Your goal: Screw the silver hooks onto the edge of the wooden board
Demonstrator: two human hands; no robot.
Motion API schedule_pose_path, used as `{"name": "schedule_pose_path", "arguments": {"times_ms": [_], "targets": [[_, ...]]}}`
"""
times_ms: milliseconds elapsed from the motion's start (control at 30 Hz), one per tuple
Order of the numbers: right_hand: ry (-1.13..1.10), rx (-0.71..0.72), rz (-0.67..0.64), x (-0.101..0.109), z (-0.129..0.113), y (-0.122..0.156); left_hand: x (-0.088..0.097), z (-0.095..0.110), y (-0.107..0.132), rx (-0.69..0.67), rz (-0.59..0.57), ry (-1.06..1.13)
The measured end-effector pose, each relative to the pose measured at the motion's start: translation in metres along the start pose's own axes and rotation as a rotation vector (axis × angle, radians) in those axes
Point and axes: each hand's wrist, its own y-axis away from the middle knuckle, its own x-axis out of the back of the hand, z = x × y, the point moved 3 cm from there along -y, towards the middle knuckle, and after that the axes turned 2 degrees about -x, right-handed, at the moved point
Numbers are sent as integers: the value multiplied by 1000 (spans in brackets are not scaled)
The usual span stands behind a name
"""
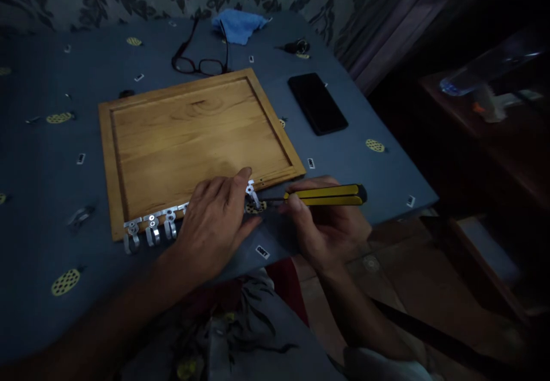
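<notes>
A wooden framed board [197,129] lies on the table. Along its near edge runs a metal hook rail [152,220] with several silver hooks. My left hand [215,223] lies across the rail, fingers over the board's edge and thumb reaching right below it; the rail's middle is hidden under it. My right hand [329,226] is closed around a screwdriver [329,195] with a yellow and black handle. Its shaft points left at the rail's rightmost hook [253,196]; whether the tip touches a screw, I cannot tell.
A dark phone [317,103] lies right of the board. Behind it are eyeglasses [200,67], a blue cloth [239,26] and a small dark object [296,46]. One loose metal hook [80,216] lies at left. The table's right edge [401,169] is close to a dark side table [485,129] holding a bottle.
</notes>
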Motion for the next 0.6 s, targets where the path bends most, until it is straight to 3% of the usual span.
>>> {"name": "schedule_pose_path", "arguments": {"times_ms": [600], "targets": [[-83, 5, -6, 3, 4, 3, -2, 3, -6, 65, -8, 10]]}}
